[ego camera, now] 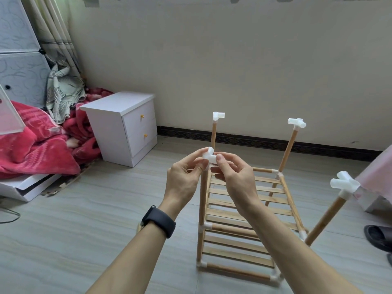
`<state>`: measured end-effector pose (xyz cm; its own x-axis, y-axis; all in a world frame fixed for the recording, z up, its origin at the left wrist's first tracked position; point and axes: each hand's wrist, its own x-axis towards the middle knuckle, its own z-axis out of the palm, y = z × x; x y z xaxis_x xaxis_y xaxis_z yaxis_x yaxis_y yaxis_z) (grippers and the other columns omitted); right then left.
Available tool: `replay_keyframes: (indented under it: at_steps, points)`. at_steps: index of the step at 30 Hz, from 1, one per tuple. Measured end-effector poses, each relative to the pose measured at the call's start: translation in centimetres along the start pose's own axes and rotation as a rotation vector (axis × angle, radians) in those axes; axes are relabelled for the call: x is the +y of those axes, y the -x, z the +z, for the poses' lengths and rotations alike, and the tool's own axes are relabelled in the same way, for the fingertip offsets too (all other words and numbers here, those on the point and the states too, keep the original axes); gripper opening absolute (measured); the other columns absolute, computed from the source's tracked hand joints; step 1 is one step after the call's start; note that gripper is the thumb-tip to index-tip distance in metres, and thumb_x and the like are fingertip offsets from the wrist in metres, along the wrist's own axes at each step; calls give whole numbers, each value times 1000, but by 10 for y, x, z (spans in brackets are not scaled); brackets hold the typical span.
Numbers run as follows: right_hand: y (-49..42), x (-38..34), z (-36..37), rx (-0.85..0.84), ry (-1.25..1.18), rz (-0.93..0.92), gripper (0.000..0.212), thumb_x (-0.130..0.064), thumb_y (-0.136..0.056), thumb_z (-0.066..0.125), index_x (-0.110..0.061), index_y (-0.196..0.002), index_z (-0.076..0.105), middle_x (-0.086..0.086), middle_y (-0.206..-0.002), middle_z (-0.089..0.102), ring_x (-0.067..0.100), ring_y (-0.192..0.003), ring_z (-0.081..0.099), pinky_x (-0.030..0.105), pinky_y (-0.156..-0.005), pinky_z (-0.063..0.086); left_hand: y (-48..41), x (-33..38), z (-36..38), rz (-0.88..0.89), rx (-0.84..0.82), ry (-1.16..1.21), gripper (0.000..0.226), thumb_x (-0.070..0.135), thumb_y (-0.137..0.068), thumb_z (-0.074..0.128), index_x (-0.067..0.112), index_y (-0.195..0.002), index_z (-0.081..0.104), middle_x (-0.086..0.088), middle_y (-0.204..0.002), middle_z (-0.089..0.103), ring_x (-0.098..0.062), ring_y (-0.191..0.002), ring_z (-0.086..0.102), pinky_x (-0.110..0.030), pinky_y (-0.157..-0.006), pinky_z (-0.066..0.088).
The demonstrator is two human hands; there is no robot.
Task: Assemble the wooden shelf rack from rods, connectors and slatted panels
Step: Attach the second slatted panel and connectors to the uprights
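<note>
The wooden rack (244,213) stands on the floor with two slatted panels fitted between rods. Four upright rods rise from its upper tier. White connectors cap the far left rod (218,116), the far right rod (297,123) and the near right rod (344,182). At the top of the near left rod (203,196) sits another white connector (209,157). My left hand (186,175) pinches it from the left, and my right hand (232,172) pinches it from the right. A black watch is on my left wrist.
A white two-drawer nightstand (125,126) stands to the left of the rack. Red bedding (36,141) and a white board lie at far left. A black slipper (379,236) lies at the right edge, below a pink cover (379,172). The wall runs behind.
</note>
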<state>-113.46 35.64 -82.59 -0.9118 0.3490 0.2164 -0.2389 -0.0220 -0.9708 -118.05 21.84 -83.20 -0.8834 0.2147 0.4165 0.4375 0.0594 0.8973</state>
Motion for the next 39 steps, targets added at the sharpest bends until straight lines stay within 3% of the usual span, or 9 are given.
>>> replay_keyframes:
  at_steps: [7, 10, 17, 23, 26, 30, 34, 36, 39]
  points:
    - [0, 3, -1, 20, 28, -9, 22, -25, -101, 62, -12, -116, 70, 3, -101, 77, 19, -92, 74, 27, -77, 59, 3, -5, 5, -33, 54, 6, 29, 48, -89, 70, 59, -115, 66, 18, -99, 75, -3, -97, 69, -24, -87, 55]
    - [1, 3, -2, 43, 36, -18, 22, -26, -99, 65, -11, -114, 71, 4, -100, 77, 19, -91, 75, 28, -77, 59, 4, -3, 5, -74, 47, 30, 25, 49, -87, 71, 59, -109, 65, 21, -98, 74, 1, -95, 69, -19, -84, 56]
    - [3, 2, 1, 48, 76, -34, 24, -23, -100, 63, -9, -118, 70, 5, -101, 77, 18, -90, 75, 26, -77, 59, 8, -3, 3, -143, 85, 133, 20, 37, -85, 79, 34, -104, 75, 15, -97, 77, -1, -94, 71, -16, -80, 55]
    - [4, 4, 5, 42, 83, -43, 28, -26, -101, 60, -10, -122, 68, 3, -103, 76, 17, -92, 74, 26, -77, 59, 10, -2, 3, -169, 120, 149, 17, 39, -82, 80, 36, -98, 74, 18, -92, 76, 2, -89, 71, -13, -74, 54]
    - [4, 5, -2, 10, 91, -12, 31, -33, -99, 61, -15, -124, 67, -1, -103, 77, 16, -94, 74, 26, -77, 59, 11, -3, 0, -178, 63, 158, 22, 41, -85, 78, 37, -105, 73, 18, -99, 76, 3, -96, 70, -15, -79, 55]
    - [0, 15, -21, -15, 141, 72, 31, -44, -101, 54, -26, -126, 59, -3, -105, 77, 16, -92, 74, 28, -73, 58, 4, -1, -9, -286, 51, 228, 41, 45, -82, 62, 34, -122, 62, 9, -113, 73, -6, -107, 66, -29, -88, 52]
    - [-8, 47, -38, -52, 405, 171, 37, -59, -96, 52, -30, -118, 56, 0, -114, 71, 13, -94, 70, 29, -76, 54, -14, 9, -6, -343, 27, 253, 43, 51, -93, 56, 24, -127, 56, 2, -116, 68, -18, -108, 65, -26, -78, 48]
    - [-7, 72, -43, -183, 664, 233, 55, -67, -92, 53, -27, -130, 52, 0, -129, 64, 8, -104, 63, 25, -81, 51, -21, 13, 2, -329, -84, 232, 43, 52, -98, 52, 27, -133, 53, 4, -118, 64, -23, -107, 66, -29, -83, 52]
    - [2, 118, -47, -392, 1146, 298, 83, -81, -86, 47, -29, -151, 39, 0, -153, 44, 20, -137, 43, 40, -109, 41, -27, 13, 16, -299, -209, 222, 35, 39, -102, 48, 31, -135, 54, 1, -110, 63, -25, -82, 67, -27, -75, 51]
